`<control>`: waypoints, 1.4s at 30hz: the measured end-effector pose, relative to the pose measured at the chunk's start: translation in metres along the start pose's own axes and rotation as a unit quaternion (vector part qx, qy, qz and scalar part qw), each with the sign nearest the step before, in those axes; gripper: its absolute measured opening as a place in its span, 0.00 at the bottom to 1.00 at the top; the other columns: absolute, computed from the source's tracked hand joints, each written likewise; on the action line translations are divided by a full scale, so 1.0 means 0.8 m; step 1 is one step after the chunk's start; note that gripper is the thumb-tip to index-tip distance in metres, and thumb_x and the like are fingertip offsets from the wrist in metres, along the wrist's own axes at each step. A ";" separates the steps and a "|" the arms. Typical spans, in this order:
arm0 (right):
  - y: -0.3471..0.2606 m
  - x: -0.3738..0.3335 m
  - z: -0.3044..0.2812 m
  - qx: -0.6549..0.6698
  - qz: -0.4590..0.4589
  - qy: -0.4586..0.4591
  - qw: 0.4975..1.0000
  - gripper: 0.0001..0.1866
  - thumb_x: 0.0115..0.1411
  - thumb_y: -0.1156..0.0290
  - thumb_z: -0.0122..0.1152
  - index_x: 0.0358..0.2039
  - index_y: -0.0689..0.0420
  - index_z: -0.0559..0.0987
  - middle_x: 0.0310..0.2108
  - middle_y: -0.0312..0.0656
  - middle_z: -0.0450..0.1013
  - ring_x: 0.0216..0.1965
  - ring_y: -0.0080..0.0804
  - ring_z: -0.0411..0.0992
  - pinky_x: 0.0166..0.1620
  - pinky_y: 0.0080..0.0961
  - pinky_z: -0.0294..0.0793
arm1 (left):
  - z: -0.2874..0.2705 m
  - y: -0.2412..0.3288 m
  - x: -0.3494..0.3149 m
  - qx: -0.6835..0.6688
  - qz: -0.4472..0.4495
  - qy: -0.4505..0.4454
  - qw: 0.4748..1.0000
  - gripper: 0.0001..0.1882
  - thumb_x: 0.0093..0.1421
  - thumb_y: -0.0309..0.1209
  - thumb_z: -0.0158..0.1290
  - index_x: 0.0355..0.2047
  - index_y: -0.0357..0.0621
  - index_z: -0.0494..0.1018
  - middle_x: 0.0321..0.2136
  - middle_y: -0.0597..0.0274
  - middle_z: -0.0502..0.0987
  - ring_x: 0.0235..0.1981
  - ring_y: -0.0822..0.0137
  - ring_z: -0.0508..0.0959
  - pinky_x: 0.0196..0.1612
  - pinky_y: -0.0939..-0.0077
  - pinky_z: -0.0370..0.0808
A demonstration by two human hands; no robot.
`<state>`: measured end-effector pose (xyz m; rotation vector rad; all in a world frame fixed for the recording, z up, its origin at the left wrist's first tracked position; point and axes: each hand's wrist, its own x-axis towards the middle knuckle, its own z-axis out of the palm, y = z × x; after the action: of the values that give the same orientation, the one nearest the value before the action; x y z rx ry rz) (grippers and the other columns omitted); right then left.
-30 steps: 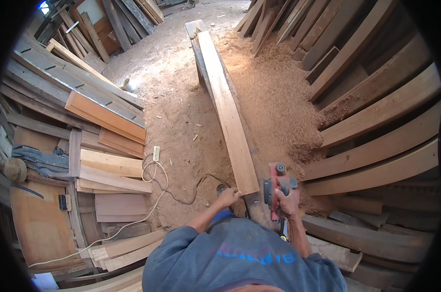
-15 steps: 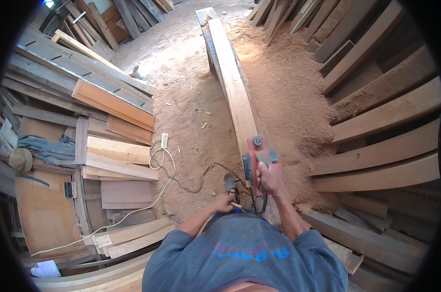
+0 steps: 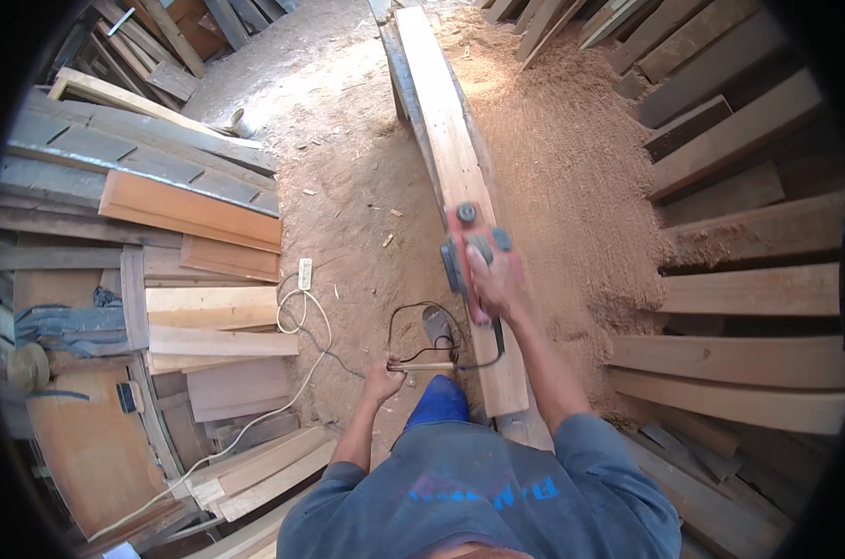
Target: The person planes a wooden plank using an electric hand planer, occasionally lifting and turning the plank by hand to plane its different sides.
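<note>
A red and grey electric hand planer point(image 3: 460, 238) rests on the long pale board point(image 3: 438, 107), its black cord trailing from the rear. My right hand point(image 3: 499, 284) is wrapped around the planer's handle. The board lies lengthwise on a narrow bench point(image 3: 402, 79) that runs away from me. Low on the left, my left hand point(image 3: 382, 380) is closed on a short thin wooden stick point(image 3: 424, 367) pointing right. The black cord point(image 3: 391, 328) loops by this hand and stick; whether the fingers also grip it I cannot tell.
A white power strip point(image 3: 305, 273) with a coiled pale cable lies on the shaving-strewn floor. Stacked boards point(image 3: 219, 307) line the left side. On the right, more planks point(image 3: 730, 359) jut toward the bench. My shod foot point(image 3: 437, 326) stands beside the board.
My right hand has pushed the planer forward along the board, uncovering the near end. My left hand has moved left and slightly forward with the stick, and the black cord has shifted into a loop.
</note>
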<state>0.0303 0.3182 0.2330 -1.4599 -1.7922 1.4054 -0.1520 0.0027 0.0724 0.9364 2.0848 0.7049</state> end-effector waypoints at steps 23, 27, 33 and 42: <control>0.052 0.013 -0.054 0.074 0.006 -0.058 0.996 0.17 0.68 0.55 0.56 0.40 0.57 0.78 0.28 0.38 0.73 0.29 0.26 0.71 0.33 0.29 0.69 | 0.107 -0.043 0.050 0.043 -0.038 -0.035 0.998 0.13 0.62 0.29 0.55 0.45 0.36 0.79 0.34 0.40 0.81 0.38 0.47 0.82 0.43 0.56 0.77; 0.132 -0.237 -0.091 0.027 0.130 -0.112 0.985 0.25 0.66 0.54 0.56 0.52 0.63 0.76 0.32 0.49 0.77 0.37 0.41 0.77 0.44 0.41 0.75 | 0.123 -0.047 -0.016 0.126 0.036 0.005 0.991 0.11 0.63 0.33 0.57 0.42 0.40 0.80 0.36 0.40 0.80 0.42 0.41 0.79 0.47 0.52 0.74; 0.174 -0.398 -0.088 0.080 0.140 -0.051 0.986 0.25 0.66 0.50 0.56 0.45 0.63 0.77 0.28 0.48 0.75 0.32 0.39 0.76 0.39 0.38 0.74 | 0.126 0.033 -0.063 0.058 -0.002 -0.012 0.998 0.10 0.64 0.36 0.59 0.40 0.43 0.80 0.33 0.46 0.81 0.36 0.52 0.80 0.43 0.59 0.76; 0.063 -0.127 -0.040 0.083 0.053 0.015 0.995 0.21 0.68 0.53 0.56 0.28 0.59 0.75 0.19 0.40 0.70 0.23 0.29 0.71 0.30 0.34 0.70 | -0.075 0.125 0.115 -0.226 0.111 0.298 0.921 0.17 0.69 0.36 0.57 0.52 0.40 0.72 0.39 0.65 0.75 0.39 0.71 0.75 0.42 0.73 0.76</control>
<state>0.1153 0.2371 0.2271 -1.4985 -1.5590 1.5369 -0.2034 0.1234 0.1418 0.7488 2.1684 1.6842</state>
